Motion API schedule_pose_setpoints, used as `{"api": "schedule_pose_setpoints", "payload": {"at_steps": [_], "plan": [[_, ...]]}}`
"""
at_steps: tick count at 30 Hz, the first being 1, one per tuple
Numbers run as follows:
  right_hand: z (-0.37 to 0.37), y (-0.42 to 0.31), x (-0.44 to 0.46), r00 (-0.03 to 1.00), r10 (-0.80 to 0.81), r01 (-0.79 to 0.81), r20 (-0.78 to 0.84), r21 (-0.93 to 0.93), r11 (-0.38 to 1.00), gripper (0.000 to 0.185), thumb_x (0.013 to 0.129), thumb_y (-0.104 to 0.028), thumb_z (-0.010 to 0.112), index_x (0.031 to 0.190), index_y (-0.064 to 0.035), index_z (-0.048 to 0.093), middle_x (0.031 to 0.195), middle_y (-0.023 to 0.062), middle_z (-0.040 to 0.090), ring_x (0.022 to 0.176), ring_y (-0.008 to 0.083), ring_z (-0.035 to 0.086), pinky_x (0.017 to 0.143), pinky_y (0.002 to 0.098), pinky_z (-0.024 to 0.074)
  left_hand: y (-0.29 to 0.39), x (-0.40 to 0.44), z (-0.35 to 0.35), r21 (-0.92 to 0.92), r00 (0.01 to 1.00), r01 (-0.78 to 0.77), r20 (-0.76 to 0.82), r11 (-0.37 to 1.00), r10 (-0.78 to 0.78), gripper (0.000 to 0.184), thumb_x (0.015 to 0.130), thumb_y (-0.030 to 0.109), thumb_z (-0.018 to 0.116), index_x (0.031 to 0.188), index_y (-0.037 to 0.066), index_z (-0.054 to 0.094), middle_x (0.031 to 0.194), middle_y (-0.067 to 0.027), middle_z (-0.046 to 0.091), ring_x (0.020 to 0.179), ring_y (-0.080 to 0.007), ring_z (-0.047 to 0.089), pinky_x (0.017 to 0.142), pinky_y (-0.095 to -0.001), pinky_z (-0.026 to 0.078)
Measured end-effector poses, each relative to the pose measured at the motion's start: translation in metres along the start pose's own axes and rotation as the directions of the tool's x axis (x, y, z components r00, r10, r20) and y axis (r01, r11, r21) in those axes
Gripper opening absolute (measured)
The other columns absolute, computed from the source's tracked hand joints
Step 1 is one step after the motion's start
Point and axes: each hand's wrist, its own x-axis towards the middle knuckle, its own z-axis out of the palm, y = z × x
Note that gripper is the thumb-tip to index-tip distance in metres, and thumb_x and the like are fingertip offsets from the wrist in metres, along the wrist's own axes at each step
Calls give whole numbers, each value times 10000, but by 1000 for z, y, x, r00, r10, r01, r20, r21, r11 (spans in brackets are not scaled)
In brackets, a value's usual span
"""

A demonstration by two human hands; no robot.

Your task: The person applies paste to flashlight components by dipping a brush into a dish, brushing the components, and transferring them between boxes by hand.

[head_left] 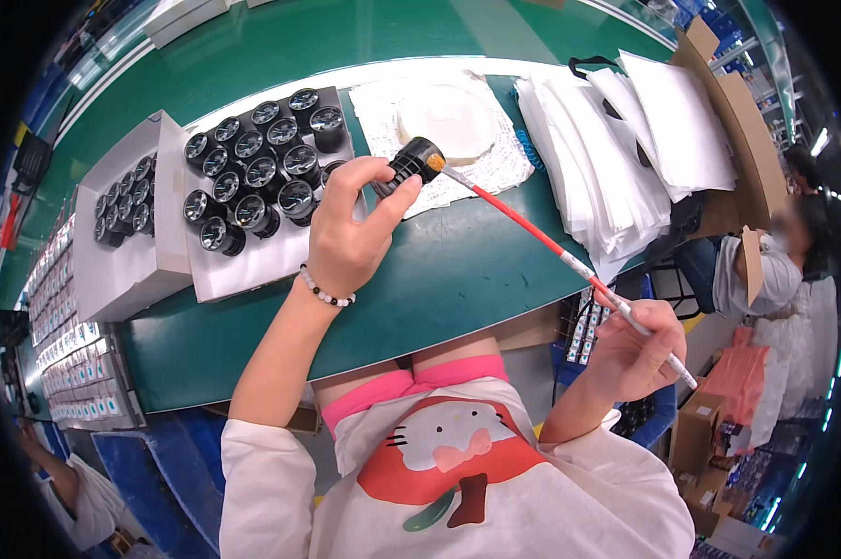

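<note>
My left hand (pixel 348 228) is closed around a black flashlight head (pixel 407 173), a short ribbed cylinder held tilted above the green table. A slim paintbrush (pixel 532 235) with a red handle, wrapped in white near its rear end, is pinched in my right hand (pixel 646 349). Its yellowish bristle tip touches the rim of the flashlight head, or lies just inside it; I cannot tell which. Just left of my left hand, a shallow white box (pixel 244 279) holds several similar black flashlight heads (pixel 262 172) standing with their shiny reflectors up.
Beyond my left hand, a round white dish (pixel 448 116) lies on a printed sheet. A second white box (pixel 127 279) with more heads stands left. Stacked white sheets (pixel 593 177) and a cardboard box (pixel 737 140) are at right. Another person (pixel 756 270) sits beyond.
</note>
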Motion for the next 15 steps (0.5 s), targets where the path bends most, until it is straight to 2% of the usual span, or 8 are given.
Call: {"api": "schedule_pose_setpoints", "payload": {"at_steps": [5, 11, 15], "plan": [[4, -3, 2, 997, -36, 38, -64, 39, 998, 366, 886, -232, 356, 784, 82, 515, 613, 166, 522, 448, 194, 543, 402, 251, 459, -1, 1, -1, -26, 1000, -10, 28, 1000, 11, 318, 593, -78, 601, 883, 53, 604, 886, -87, 468, 749, -197, 513, 592, -260, 458], [9, -1, 5, 999, 36, -36, 13, -32, 999, 374, 880, -247, 378, 763, 79, 519, 626, 186, 537, 448, 202, 551, 374, 226, 433, -1, 0, -1, -36, 999, -16, 38, 999, 17, 324, 597, -87, 589, 886, 59, 606, 894, -81, 464, 745, -187, 509, 586, -254, 453], [8, -1, 5, 999, 45, -45, 3, -40, 998, 370, 875, -245, 393, 759, 82, 522, 614, 178, 534, 432, 202, 544, 364, 221, 423, -2, 1, -2, -19, 998, -43, 52, 999, 44, 331, 590, -89, 588, 886, 59, 606, 893, -81, 465, 754, -189, 510, 583, -254, 453]]}}
